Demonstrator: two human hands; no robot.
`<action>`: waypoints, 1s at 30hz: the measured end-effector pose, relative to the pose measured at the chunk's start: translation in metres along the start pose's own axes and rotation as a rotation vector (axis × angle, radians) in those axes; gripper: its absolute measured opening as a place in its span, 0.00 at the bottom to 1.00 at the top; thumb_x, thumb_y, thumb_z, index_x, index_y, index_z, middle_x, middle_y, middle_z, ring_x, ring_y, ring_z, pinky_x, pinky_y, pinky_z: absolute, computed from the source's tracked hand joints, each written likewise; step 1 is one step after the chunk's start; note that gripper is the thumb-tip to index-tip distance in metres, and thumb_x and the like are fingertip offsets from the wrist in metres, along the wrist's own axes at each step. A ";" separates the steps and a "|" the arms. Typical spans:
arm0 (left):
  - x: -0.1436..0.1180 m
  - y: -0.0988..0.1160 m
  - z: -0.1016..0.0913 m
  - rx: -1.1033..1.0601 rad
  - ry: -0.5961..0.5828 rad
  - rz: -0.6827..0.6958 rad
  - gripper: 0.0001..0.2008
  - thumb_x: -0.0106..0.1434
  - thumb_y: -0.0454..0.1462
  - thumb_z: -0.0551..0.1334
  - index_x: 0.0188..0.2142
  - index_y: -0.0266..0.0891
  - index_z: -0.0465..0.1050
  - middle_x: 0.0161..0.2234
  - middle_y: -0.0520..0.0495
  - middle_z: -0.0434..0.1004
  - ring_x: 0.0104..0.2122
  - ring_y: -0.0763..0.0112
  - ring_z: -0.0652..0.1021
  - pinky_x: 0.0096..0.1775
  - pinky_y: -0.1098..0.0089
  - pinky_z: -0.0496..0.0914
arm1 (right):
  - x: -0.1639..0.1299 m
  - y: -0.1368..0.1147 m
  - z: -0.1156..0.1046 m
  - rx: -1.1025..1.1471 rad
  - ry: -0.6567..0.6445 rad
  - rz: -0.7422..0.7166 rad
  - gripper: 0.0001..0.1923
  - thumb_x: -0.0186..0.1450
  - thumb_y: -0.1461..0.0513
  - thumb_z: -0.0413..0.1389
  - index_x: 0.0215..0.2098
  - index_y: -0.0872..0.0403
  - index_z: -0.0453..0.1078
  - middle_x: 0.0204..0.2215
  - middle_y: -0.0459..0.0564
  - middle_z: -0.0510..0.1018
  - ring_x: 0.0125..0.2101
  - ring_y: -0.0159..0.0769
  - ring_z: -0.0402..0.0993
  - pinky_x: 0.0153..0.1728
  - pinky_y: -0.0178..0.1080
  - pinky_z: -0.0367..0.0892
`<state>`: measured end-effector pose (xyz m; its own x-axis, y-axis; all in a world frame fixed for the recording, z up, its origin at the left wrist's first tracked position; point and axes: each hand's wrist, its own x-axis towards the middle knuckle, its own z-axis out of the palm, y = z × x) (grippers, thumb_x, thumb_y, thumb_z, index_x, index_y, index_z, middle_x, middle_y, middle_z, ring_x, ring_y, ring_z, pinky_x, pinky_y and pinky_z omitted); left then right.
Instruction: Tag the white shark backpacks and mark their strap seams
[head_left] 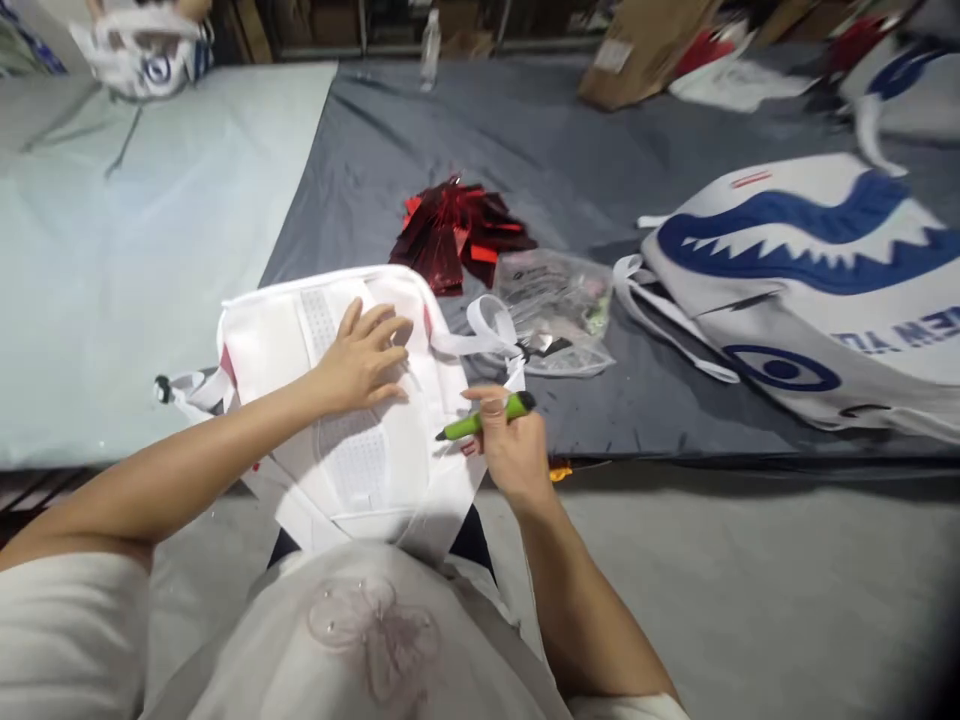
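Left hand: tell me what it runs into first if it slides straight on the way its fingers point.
The left hand, flat on the white bag, points up and right. It would probably meet the white strap first, then the clear plastic packet; depth is uncertain.

the shark-print piece [810, 290] runs off the right edge; its blue lettering is cut off.

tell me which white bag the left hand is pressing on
The plain white mesh-backed bag under the left hand; the shark-print bag lies untouched to the right.
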<state>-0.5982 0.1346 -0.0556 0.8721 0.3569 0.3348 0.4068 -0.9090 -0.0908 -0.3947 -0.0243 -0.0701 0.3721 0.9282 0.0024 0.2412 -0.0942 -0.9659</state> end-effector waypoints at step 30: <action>-0.019 0.034 0.053 -0.238 0.544 0.019 0.16 0.68 0.52 0.58 0.36 0.43 0.68 0.48 0.49 0.74 0.61 0.64 0.67 0.72 0.53 0.35 | 0.010 -0.010 0.057 -0.170 0.272 -0.046 0.13 0.62 0.53 0.59 0.28 0.55 0.71 0.19 0.43 0.70 0.20 0.30 0.65 0.22 0.33 0.63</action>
<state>-0.5864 0.1079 -0.1149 0.5884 0.2354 0.7736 0.2650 -0.9600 0.0905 -0.4451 0.0063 -0.0749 0.5779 0.8046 0.1363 0.4008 -0.1343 -0.9063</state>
